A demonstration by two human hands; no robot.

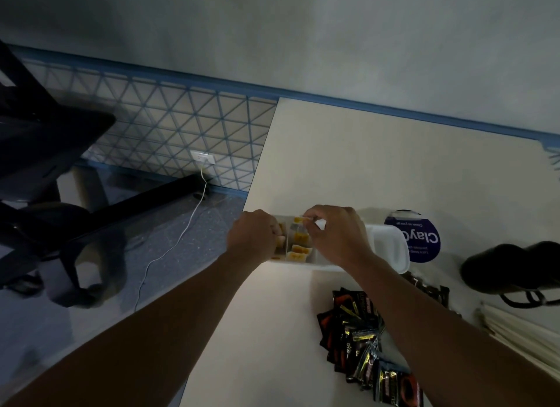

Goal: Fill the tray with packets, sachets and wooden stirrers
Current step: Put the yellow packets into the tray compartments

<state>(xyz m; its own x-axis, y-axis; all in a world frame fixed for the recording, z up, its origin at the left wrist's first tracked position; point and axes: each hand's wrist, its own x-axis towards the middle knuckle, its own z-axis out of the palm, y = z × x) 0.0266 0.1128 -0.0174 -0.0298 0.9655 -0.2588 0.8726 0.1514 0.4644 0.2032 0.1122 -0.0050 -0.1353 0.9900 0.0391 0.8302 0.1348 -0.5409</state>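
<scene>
Dim room, grey wall [303, 43], pale tabletop [363, 164]. White tray [391, 243] sits at the tabletop's left edge, yellow sachets [298, 252] in its left compartments. Right hand [336, 237] over the tray, grip closed, pinching one sachet [298, 220] by its top. Left hand [253, 235] at the tray's left end, fingers curled inward; cannot tell what its grip holds. Dark packets [360, 340] heaped nearer, stirrers [521, 334] far right.

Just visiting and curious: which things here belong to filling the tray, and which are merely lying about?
For the job: tray, yellow sachets, dark packets, pale stirrers, left hand, right hand.
Lying about: purple sticker, black object at the right, office chair, white cable.
</scene>
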